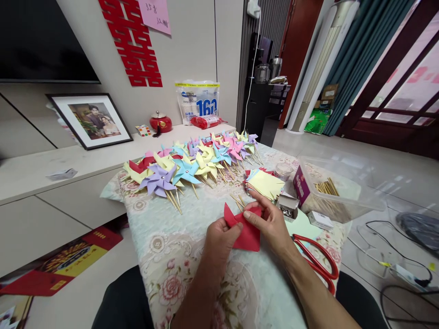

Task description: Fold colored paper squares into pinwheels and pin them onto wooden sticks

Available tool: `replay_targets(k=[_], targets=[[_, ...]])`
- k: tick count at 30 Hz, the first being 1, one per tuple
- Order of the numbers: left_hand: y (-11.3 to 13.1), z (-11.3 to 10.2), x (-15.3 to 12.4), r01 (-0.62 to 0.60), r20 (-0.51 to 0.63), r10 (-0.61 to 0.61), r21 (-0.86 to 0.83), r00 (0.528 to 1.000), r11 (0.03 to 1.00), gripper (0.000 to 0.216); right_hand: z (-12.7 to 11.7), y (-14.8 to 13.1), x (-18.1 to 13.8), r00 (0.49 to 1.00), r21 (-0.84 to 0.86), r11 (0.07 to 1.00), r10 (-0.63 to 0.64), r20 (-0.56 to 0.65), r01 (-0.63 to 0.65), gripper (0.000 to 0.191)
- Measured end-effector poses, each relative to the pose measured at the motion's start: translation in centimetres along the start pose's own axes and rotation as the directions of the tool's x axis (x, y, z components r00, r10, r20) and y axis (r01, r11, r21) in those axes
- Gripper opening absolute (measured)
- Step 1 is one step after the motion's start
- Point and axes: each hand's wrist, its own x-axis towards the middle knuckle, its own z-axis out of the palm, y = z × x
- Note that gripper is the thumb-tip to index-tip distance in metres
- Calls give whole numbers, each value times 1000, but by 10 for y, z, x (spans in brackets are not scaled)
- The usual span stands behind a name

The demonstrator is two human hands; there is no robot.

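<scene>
Left hand (pixel 222 235) and right hand (pixel 269 220) share one piece of red paper (pixel 248 240)

Both hands are curled in and gripping the paper above the near half of a bench (pixel 181 228) spread with a flowered cloth. From where I stand, the left one pinches it between thumb and fingers along its left side, where a pointed flap sticks up. The right thumb presses near the upper edge, its forefinger reaching out past the sheet. A few loose sticks (pixel 238 199) lie just beyond.

Farther back, to the left, a crowd of paper pinwheels (pixel 187 172) overlaps in purple, blue, yellow, pink and red, many of their sticks pointing toward the person. A stack of coloured paper (pixel 265 183), pale yellow on top, sits beyond the right hand. Near that hand are a small box of metal pieces (pixel 288 201) with its top up, some pale green paper (pixel 302 225), and a little white box (pixel 320 220). Red-handled scissors (pixel 324 249) lie beside the right forearm. At the bench's right side, a clear plastic bin (pixel 365 201) holds more thin sticks (pixel 327 186).

Behind all this, on a low white cabinet (pixel 103 161), stand a framed photo (pixel 92 121), a red jar (pixel 161 123) and a large bag of cups (pixel 198 103).
</scene>
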Motion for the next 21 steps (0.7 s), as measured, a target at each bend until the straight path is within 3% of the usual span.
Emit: replay_targets(k=[8, 12, 15, 18, 21], targets=[[2, 0, -1, 8, 19, -9, 11, 1000, 1000, 28, 0, 2, 0, 1000, 16, 1000, 19, -10, -19, 62], [3, -5, 1, -5, -37, 5, 0, 999, 1000, 33, -3, 4, 2, 992, 19, 996, -80, -95, 82, 57], [5, -12, 4, -18, -114, 16, -20, 993, 1000, 35, -7, 6, 1, 968, -63, 979, -199, -150, 192, 38], [9, -20, 6, -43, -155, 34, -51, 987, 998, 35, -9, 5, -1, 945, -203, 927, -327, -22, 316, 12], [14, -27, 8, -61, -161, 46, -87, 986, 994, 32, -6, 3, -3, 906, -290, 860, -376, 194, 419, 8]])
